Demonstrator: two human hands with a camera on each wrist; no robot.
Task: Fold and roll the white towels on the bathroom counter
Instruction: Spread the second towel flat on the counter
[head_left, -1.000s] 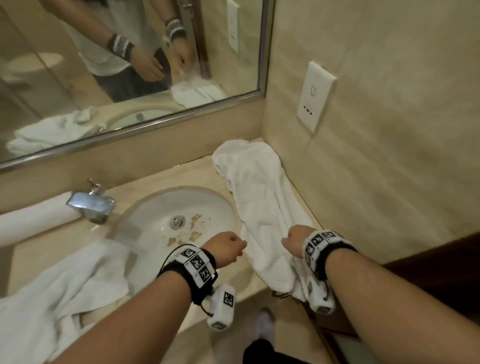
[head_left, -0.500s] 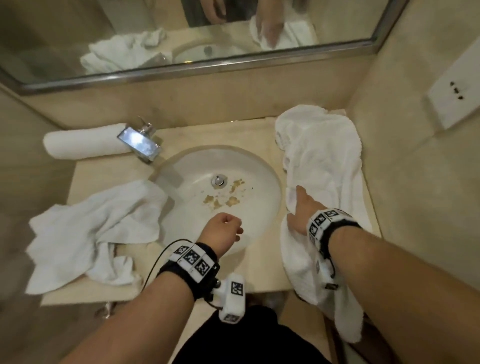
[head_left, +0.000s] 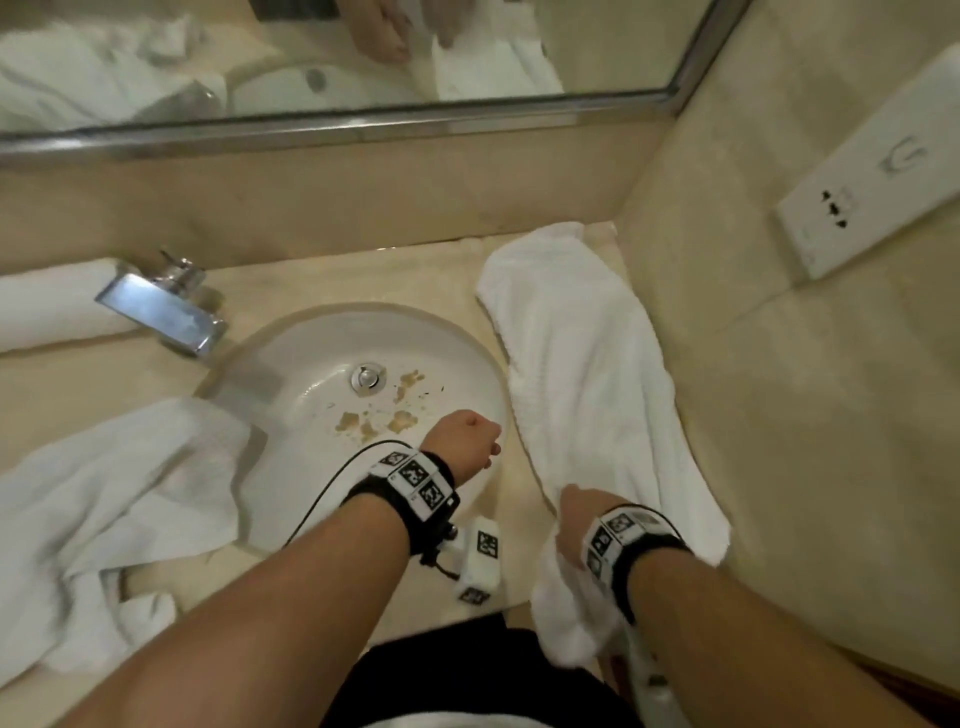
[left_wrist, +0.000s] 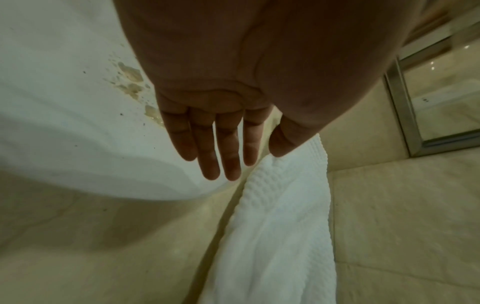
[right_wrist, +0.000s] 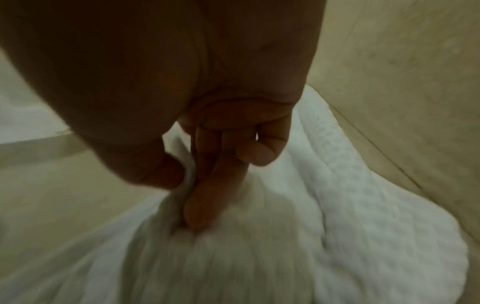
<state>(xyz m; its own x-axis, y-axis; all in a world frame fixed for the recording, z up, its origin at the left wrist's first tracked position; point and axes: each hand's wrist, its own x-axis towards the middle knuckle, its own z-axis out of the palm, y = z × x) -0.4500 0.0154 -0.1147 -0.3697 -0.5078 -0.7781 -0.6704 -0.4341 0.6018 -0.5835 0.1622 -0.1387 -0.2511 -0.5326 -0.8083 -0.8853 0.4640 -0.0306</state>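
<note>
A long white towel (head_left: 587, 374) lies on the beige counter (head_left: 322, 280) to the right of the sink, and its near end hangs over the front edge. My right hand (head_left: 571, 519) grips that near end; in the right wrist view the thumb and fingers (right_wrist: 205, 195) pinch a bunched fold of the towel (right_wrist: 337, 226). My left hand (head_left: 462, 441) hovers over the sink's right front rim. In the left wrist view its fingers (left_wrist: 221, 160) are straight and hold nothing, just left of the towel's edge (left_wrist: 280, 226).
A crumpled white towel (head_left: 104, 509) lies at the front left and a rolled one (head_left: 52, 306) at the back left behind the chrome faucet (head_left: 161, 312). The white sink (head_left: 322, 358) has brown stains. A tiled wall with a socket (head_left: 872, 171) closes the right side; a mirror (head_left: 311, 62) lines the back.
My right hand has gone from lying flat on the towel to pinching its near end, closer to the front edge. The left hand stays over the sink rim.
</note>
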